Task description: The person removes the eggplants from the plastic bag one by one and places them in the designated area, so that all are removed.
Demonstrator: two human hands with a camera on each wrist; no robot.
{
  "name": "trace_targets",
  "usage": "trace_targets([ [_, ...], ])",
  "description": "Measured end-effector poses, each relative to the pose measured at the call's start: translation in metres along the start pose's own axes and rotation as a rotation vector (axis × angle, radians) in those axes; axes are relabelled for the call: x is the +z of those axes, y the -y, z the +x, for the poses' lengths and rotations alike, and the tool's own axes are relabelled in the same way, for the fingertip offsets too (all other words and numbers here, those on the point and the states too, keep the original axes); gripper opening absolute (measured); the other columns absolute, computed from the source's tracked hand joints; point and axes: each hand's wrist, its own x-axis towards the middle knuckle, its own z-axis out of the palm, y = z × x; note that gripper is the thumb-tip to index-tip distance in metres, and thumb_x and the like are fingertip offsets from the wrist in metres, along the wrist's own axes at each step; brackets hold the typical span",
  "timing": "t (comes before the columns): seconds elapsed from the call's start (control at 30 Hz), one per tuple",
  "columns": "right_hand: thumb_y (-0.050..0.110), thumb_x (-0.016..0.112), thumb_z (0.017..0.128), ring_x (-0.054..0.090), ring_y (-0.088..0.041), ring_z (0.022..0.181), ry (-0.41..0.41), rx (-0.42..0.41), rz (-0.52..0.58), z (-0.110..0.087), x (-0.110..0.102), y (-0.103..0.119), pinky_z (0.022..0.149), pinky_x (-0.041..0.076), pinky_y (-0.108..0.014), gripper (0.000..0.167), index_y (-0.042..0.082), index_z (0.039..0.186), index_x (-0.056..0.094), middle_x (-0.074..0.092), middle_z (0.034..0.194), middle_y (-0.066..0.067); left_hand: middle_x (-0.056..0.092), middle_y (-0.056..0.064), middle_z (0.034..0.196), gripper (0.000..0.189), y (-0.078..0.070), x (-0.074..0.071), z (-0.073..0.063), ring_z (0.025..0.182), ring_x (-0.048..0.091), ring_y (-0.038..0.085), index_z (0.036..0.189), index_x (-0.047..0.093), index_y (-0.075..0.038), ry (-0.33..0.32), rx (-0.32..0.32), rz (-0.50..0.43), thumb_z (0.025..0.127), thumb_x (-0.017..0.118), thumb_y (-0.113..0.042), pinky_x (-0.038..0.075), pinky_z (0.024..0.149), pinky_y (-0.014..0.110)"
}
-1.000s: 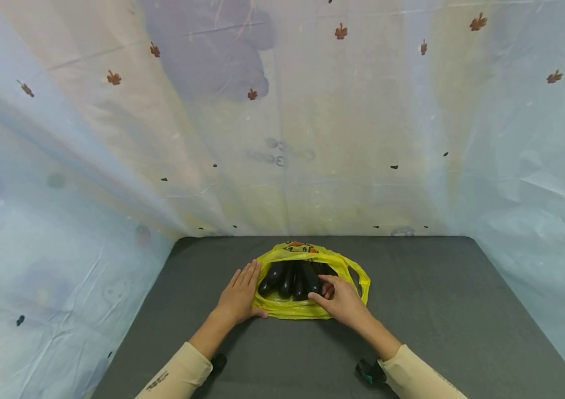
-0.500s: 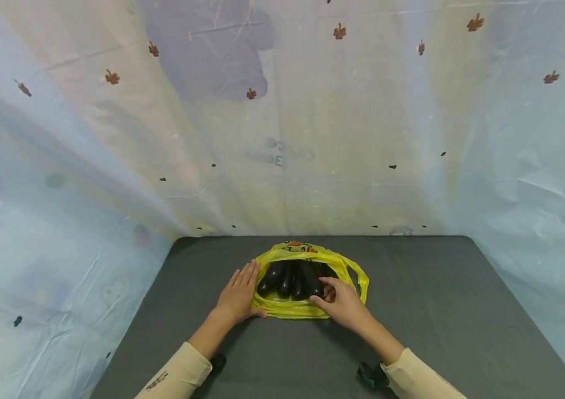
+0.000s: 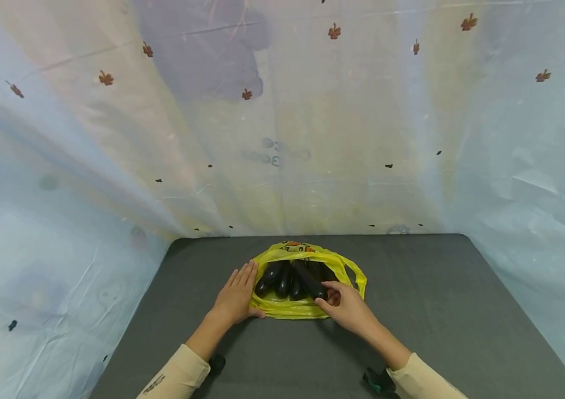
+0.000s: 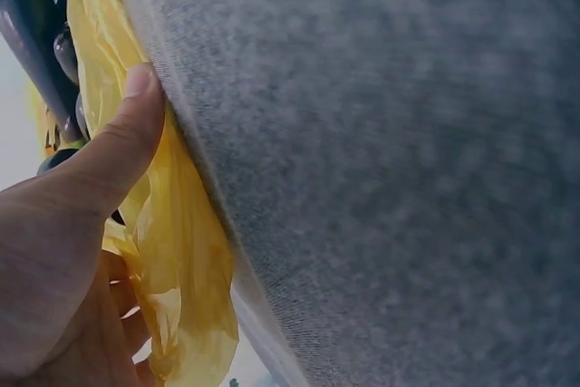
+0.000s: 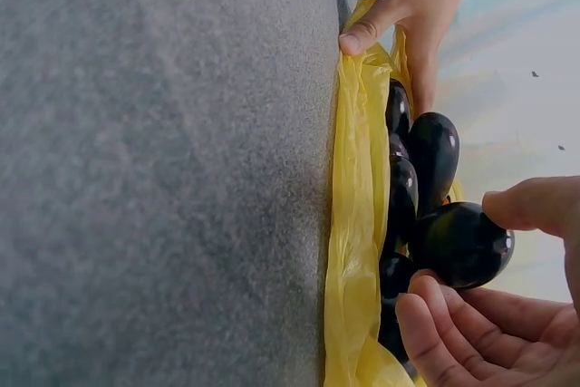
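A yellow plastic bag (image 3: pixel 292 312) lies open on the grey table, several dark, glossy eggplants (image 3: pixel 270 277) inside. My left hand (image 3: pixel 234 296) rests flat along the bag's left side, fingers straight; its thumb (image 4: pixel 136 124) touches the near edge. My right hand (image 3: pixel 351 310) pinches the rounded near end of one eggplant (image 3: pixel 308 279) between thumb and fingers. In the right wrist view, that eggplant (image 5: pixel 460 244) is lifted above the others, whose far ends are hidden in the bag.
The bag's loop handle (image 3: pixel 357 277) lies on the right side. Grey cloth covers the table (image 3: pixel 437 310). A pale printed plastic sheet (image 3: pixel 312 138) hangs behind and along both sides.
My right hand has shifted slightly right and toward me, and the near end of the pinched eggplant has swung right with it. My left hand stays in place on the bag.
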Motion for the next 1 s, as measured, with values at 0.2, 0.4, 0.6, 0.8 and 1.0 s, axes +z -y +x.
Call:
trace_targets([
  [0.2, 0.028, 0.078, 0.101, 0.065, -0.012, 0.085, 0.002, 0.017, 0.026, -0.004, -0.003, -0.002, 0.076, 0.057, -0.031, 0.048, 0.002, 0.140, 0.068, 0.069, 0.100, 0.001, 0.013, 0.019, 0.179, 0.134, 0.004, -0.003, -0.003, 0.165, 0.018, 0.035, 0.172, 0.012, -0.001, 0.001, 0.020, -0.050, 0.081, 0.083, -0.068, 0.018, 0.134, 0.053],
  [0.4, 0.028, 0.079, 0.100, 0.066, -0.013, 0.085, -0.005, 0.005, 0.037, -0.006, -0.005, -0.007, 0.076, 0.058, -0.028, 0.047, 0.003, 0.139, 0.070, 0.070, 0.102, 0.001, 0.013, 0.018, 0.179, 0.134, 0.010, -0.002, -0.001, 0.165, 0.018, 0.034, 0.172, 0.012, -0.002, -0.010, 0.021, -0.083, 0.081, 0.083, -0.069, 0.016, 0.134, 0.053],
  [0.6, 0.030, 0.079, 0.101, 0.066, -0.014, 0.084, 0.002, -0.009, 0.057, -0.010, -0.008, -0.010, 0.075, 0.058, -0.027, 0.049, 0.002, 0.140, 0.069, 0.070, 0.102, -0.001, 0.015, 0.019, 0.179, 0.130, 0.009, -0.002, 0.001, 0.165, 0.019, 0.035, 0.172, 0.014, -0.001, -0.011, 0.024, -0.065, 0.083, 0.083, -0.066, 0.018, 0.134, 0.053],
  [0.8, 0.031, 0.079, 0.101, 0.067, -0.013, 0.084, 0.002, -0.008, 0.061, -0.014, -0.012, -0.011, 0.074, 0.058, -0.027, 0.051, 0.002, 0.142, 0.068, 0.071, 0.103, -0.002, 0.016, 0.019, 0.178, 0.129, 0.004, -0.003, 0.001, 0.164, 0.020, 0.035, 0.172, 0.016, 0.000, 0.002, 0.013, -0.058, 0.083, 0.086, -0.063, 0.018, 0.134, 0.053],
  [1.0, 0.033, 0.079, 0.100, 0.066, -0.011, 0.083, 0.005, -0.015, 0.058, -0.019, -0.018, -0.012, 0.073, 0.058, -0.027, 0.052, 0.004, 0.142, 0.068, 0.070, 0.104, -0.002, 0.015, 0.018, 0.179, 0.128, 0.001, -0.003, 0.003, 0.165, 0.020, 0.034, 0.172, 0.016, -0.001, 0.018, 0.009, -0.022, 0.084, 0.084, -0.065, 0.018, 0.134, 0.052],
])
